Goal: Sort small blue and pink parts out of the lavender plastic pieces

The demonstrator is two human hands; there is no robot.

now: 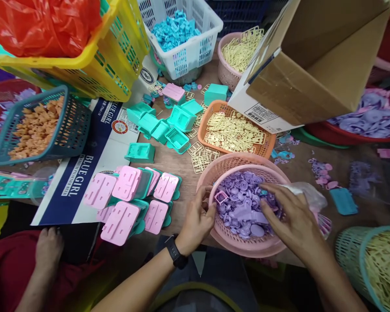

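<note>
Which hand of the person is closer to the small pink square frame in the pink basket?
Left. The left hand holds the small pink square frame at its fingertips; the right hand rests on the purple plastic pieces, apart from it.

On the flattened blue-and-white carton (84, 173) under my pink-and-teal pieces I can read "BLUE GIRL" twice in white letters. The white label (261, 115) on the cardboard box (315, 56) ahead carries print too small to read.
</note>
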